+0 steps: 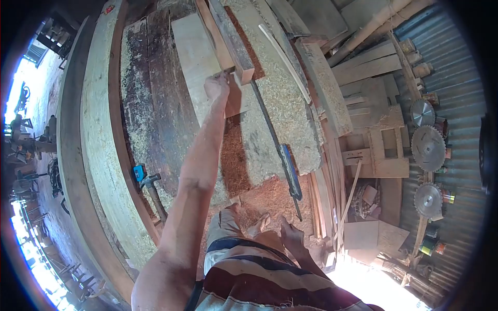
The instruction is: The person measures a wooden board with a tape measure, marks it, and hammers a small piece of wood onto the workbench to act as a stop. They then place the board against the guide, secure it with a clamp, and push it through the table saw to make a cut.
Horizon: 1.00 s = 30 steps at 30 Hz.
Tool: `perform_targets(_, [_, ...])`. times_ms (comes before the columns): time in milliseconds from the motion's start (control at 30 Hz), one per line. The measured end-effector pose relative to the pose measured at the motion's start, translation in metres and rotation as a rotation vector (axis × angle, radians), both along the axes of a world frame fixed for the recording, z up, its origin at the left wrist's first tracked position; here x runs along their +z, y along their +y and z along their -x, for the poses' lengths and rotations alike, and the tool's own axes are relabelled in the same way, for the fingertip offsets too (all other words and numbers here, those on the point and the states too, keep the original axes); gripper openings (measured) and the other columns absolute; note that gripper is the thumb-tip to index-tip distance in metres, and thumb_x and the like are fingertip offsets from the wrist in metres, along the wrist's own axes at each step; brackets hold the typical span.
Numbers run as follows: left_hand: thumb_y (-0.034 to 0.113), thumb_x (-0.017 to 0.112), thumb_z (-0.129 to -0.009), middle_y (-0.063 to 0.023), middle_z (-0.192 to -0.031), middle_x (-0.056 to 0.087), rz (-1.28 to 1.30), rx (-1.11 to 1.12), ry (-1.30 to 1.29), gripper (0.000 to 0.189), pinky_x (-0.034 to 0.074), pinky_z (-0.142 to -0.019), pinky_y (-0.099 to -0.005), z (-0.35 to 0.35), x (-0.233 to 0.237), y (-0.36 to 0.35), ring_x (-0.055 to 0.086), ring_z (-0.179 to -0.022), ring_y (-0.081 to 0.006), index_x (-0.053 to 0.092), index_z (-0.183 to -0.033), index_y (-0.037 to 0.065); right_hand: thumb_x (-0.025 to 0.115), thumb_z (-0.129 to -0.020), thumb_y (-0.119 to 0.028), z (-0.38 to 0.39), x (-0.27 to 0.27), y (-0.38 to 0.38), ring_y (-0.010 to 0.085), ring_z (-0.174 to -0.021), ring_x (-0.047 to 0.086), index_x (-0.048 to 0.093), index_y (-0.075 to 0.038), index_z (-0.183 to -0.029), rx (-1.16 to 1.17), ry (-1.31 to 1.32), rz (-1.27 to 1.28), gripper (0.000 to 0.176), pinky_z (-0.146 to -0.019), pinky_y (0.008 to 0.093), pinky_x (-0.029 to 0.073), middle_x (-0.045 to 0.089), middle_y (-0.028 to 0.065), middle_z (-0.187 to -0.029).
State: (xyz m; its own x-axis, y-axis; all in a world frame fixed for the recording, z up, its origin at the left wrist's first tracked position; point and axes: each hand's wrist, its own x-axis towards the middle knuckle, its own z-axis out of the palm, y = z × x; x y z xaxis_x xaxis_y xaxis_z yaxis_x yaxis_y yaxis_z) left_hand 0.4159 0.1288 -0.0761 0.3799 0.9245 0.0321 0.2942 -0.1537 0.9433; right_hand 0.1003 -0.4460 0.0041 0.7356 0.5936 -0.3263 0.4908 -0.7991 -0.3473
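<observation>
My left hand (217, 87) reaches far forward, its fingers closed at the near end of a thick wooden beam (239, 62). A small dark bit shows by the fingertips, too small to name. The beam lies on a pale flat board (194, 49) on the bench. From under its end a long dark bar with a blue part (291, 166), which looks like a bar clamp, runs back toward me. Low by my body is my right hand (293, 238), in shadow; its fingers are not clear enough to read.
A hammer (154, 194) and a blue tape measure (139, 173) lie at the left beside long planks (98, 129). Shavings and sawdust (233, 155) cover much of the work area. Circular saw blades (429, 149) hang on the corrugated wall at the right, near stacked offcuts (381, 155).
</observation>
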Motion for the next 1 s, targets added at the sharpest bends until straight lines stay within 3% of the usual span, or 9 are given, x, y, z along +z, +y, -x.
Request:
perform_targets(133, [0.032, 0.062, -0.103, -0.0213, -0.077, 0.073, -0.151, -0.097, -0.017, 0.040, 0.052, -0.070, -0.0482, 0.088, 0.071, -0.107, 0.072, -0.077, -0.0400, 0.076, -0.081, 0.002, 0.063, -0.093, -0.021, 0.005, -0.005, -0.013, 0.0332, -0.066, 0.073, 0.051, -0.015, -0.154, 0.028, -0.011, 0.102, 0.063, -0.057, 0.0515, 0.058, 0.069, 0.0125, -0.082])
perform_targets(233, [0.023, 0.064, -0.098, -0.0227, -0.088, 0.072, 0.046, -0.421, 0.184, 0.024, 0.053, -0.075, -0.0523, 0.198, 0.095, -0.228, 0.070, -0.080, -0.0443, 0.076, -0.097, 0.003, 0.065, -0.092, -0.018, 0.003, 0.007, -0.013, 0.0368, -0.068, 0.073, 0.052, -0.012, -0.153, 0.065, 0.029, 0.093, 0.062, -0.060, 0.0518, 0.059, 0.071, 0.0154, -0.083])
perform_targets(300, [0.018, 0.066, -0.097, -0.0230, -0.090, 0.072, -0.034, -0.621, -0.032, 0.018, 0.053, -0.070, -0.0515, 0.285, 0.069, -0.303, 0.070, -0.080, -0.0439, 0.076, -0.099, 0.002, 0.065, -0.093, -0.017, 0.001, 0.010, -0.017, 0.0394, -0.072, 0.073, 0.053, -0.010, -0.152, 0.113, 0.065, 0.069, 0.060, -0.063, 0.0531, 0.060, 0.073, 0.0182, -0.087])
perform_targets(433, [0.031, 0.067, -0.099, -0.0225, -0.079, 0.071, 0.199, -0.884, 0.391, 0.032, 0.056, -0.070, -0.0486, 0.457, 0.018, -0.394, 0.073, -0.078, -0.0386, 0.079, -0.088, 0.003, 0.059, -0.097, -0.018, 0.003, 0.019, -0.024, 0.0410, -0.083, 0.076, 0.056, -0.009, -0.149, 0.254, 0.131, 0.098, 0.053, -0.068, 0.0549, 0.060, 0.076, 0.0227, -0.101])
perform_targets(567, [0.026, 0.065, -0.097, -0.0240, -0.076, 0.071, 0.677, -0.270, 0.623, 0.032, 0.056, -0.073, -0.0465, 0.578, 0.051, -0.426, 0.073, -0.072, -0.0343, 0.078, -0.084, 0.000, 0.055, -0.100, -0.022, 0.025, -0.005, -0.050, 0.0410, -0.091, 0.076, 0.060, -0.008, -0.145, 0.500, 0.081, -0.040, 0.047, -0.072, 0.0548, 0.061, 0.076, 0.0240, -0.108])
perform_targets(633, [0.029, 0.067, -0.097, -0.0197, -0.075, 0.074, 0.397, -0.090, 0.739, 0.034, 0.056, -0.072, -0.0451, 0.648, 0.043, -0.462, 0.074, -0.073, -0.0309, 0.078, -0.084, 0.000, 0.055, -0.100, -0.024, 0.039, -0.028, -0.053, 0.0411, -0.091, 0.076, 0.060, -0.008, -0.143, 0.645, 0.143, 0.008, 0.046, -0.073, 0.0548, 0.060, 0.076, 0.0235, -0.108])
perform_targets(700, [0.029, 0.067, -0.098, -0.0167, -0.076, 0.075, 0.331, -0.021, 0.839, 0.035, 0.057, -0.073, -0.0448, 0.739, -0.006, -0.521, 0.073, -0.071, -0.0292, 0.079, -0.085, -0.001, 0.056, -0.100, -0.025, 0.061, -0.039, -0.057, 0.0415, -0.091, 0.076, 0.061, -0.008, -0.142, 0.786, 0.179, 0.056, 0.045, -0.073, 0.0551, 0.060, 0.076, 0.0237, -0.108])
perform_targets(800, [0.034, 0.059, -0.106, -0.0094, -0.082, 0.073, 0.718, 0.324, 0.629, 0.039, 0.055, -0.061, -0.0367, 0.842, -0.045, -0.642, 0.068, -0.068, -0.0257, 0.074, -0.105, -0.002, 0.059, -0.098, -0.025, 0.097, -0.034, -0.059, 0.0427, -0.090, 0.075, 0.063, -0.008, -0.139, 0.943, 0.168, 0.129, 0.044, -0.074, 0.0558, 0.060, 0.076, 0.0249, -0.106])
perform_targets(1000, [0.037, 0.068, -0.094, -0.0174, -0.087, 0.077, 1.169, 0.662, 0.706, 0.040, 0.061, -0.074, -0.0435, 0.963, -0.117, -0.888, 0.076, -0.079, -0.0309, 0.079, -0.099, -0.001, 0.063, -0.098, -0.036, 0.150, -0.035, -0.065, 0.0437, -0.097, 0.074, 0.069, -0.007, -0.136, 1.252, 0.263, 0.228, 0.048, -0.085, 0.0549, 0.058, 0.075, 0.0275, -0.104])
